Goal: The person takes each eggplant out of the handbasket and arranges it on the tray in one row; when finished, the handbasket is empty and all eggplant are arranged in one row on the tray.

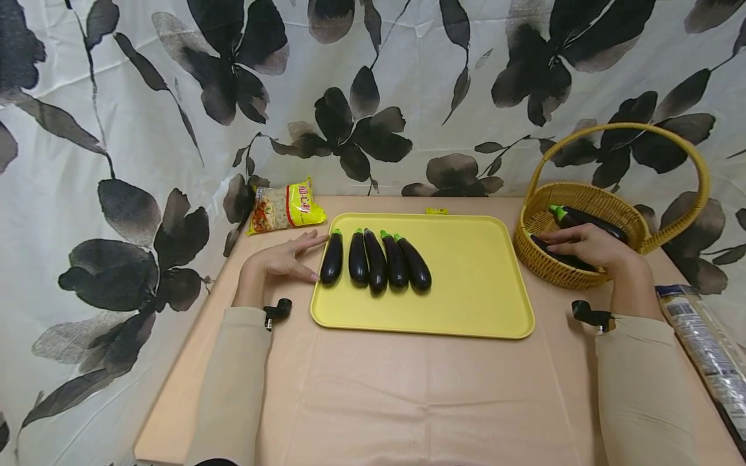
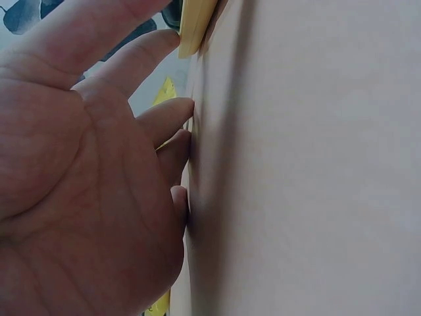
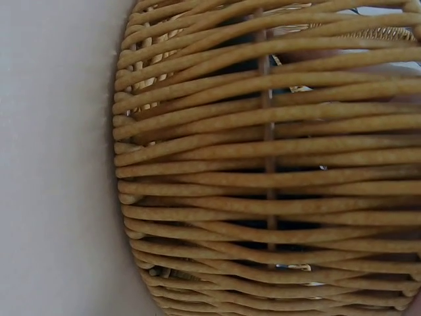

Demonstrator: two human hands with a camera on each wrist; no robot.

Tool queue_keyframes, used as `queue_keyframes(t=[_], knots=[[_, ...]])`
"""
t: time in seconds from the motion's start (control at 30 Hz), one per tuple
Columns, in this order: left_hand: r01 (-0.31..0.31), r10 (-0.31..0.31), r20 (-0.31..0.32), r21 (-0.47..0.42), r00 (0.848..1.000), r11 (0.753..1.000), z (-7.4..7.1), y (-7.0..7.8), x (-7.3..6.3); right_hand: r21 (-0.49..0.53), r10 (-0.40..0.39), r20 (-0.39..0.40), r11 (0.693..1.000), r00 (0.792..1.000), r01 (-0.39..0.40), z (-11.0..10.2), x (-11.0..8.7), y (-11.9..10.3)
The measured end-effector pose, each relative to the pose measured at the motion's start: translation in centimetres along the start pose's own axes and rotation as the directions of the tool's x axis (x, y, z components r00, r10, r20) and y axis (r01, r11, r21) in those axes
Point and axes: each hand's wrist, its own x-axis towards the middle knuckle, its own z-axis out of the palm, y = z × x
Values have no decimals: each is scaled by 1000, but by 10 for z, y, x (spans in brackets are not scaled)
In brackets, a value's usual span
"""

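My left hand (image 1: 285,257) is at the left edge of a yellow tray (image 1: 466,278), fingers spread and thumb tip right at the rim. In the left wrist view, a fingertip of the left hand (image 2: 85,171) meets the tray's edge (image 2: 194,26). The leftmost eggplant (image 1: 332,259) lies just beside these fingers. Several more eggplants (image 1: 377,265) lie side by side to its right, green stems away from me. My right hand (image 1: 594,249) reaches into a wicker basket (image 1: 544,272), fingers over a dark eggplant (image 1: 568,260); I cannot tell whether they grip it. Another eggplant (image 1: 594,223) lies behind that hand.
A yellow food packet (image 1: 285,206) lies at the back left, beyond the tray. Over the basket arches its tall handle (image 1: 702,175). At the right edge of the table is a long silvery package (image 1: 705,349). A floral cloth (image 1: 443,84) hangs behind.
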Motion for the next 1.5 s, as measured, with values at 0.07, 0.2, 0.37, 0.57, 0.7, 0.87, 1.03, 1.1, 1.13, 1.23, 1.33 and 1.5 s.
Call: queue_keyframes(t=[0.07,0.2,0.37,0.57,0.7,0.87,1.03,1.1,1.13,1.23,1.33,1.5], knots=[[-1,1,1,2,1000,1000,0,0,0,4,0,-4,1000,1000,0,0,0,1],[1,-1,2,0,1000,1000,-1,0,0,15,-1,-5,1000,1000,1,1,1,1],[0,0,5,-7,1000,1000,-1,1,0,6,-5,5,1000,1000,5,0,1,2],[1,-1,3,-3,1000,1000,-1,2,0,-1,-7,25,1000,1000,8,-1,2,3],[3,-3,4,-5,1000,1000,-1,3,0,19,19,9,1000,1000,-19,-1,1,4],[6,-6,9,-5,1000,1000,0,3,1,92,88,-25,992,996,-85,-3,0,2],[10,-10,7,-9,1000,1000,-1,3,0,109,115,-68,988,991,-107,-5,-3,0],[11,-11,8,-10,1000,1000,-2,4,-1,109,111,-88,989,990,-101,-6,-4,-1],[13,-13,8,-10,1000,1000,-2,5,-1,114,112,-99,988,989,-101,-6,-4,-1],[16,-16,11,-15,1000,1000,-3,5,-1,134,110,-141,987,984,-91,-7,-6,-2],[18,-18,15,-18,1000,1000,-4,5,-1,181,111,-186,980,976,-77,-6,-7,-4],[17,-17,19,-15,1000,1000,-4,5,0,229,100,-260,973,960,-39,-3,-10,-7]])
